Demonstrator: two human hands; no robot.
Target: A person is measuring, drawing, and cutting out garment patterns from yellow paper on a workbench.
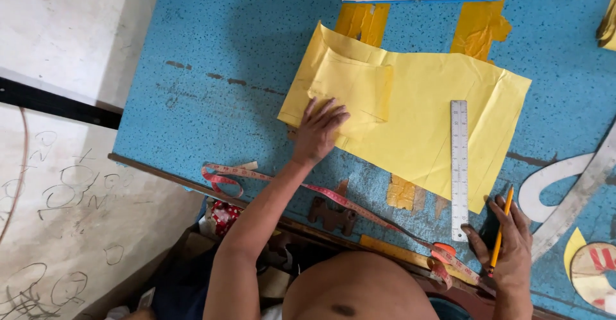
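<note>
Blue table (pixel 244 44) (far edge cropped): left hand (pixel 317 132) spread on yellow paper (pixel 417 111), right hand (pixel 507 243) pinching pencil (pixel 501 227).

The one camera sits on my head and looks almost straight down over my chest onto the blue table (pixel 224 50). It is close enough that my left hand (pixel 317 130) and right hand (pixel 507 246) fill the lower half. The table's near edge runs slanted, with the pale floor (pixel 58 37) showing at left.
</note>
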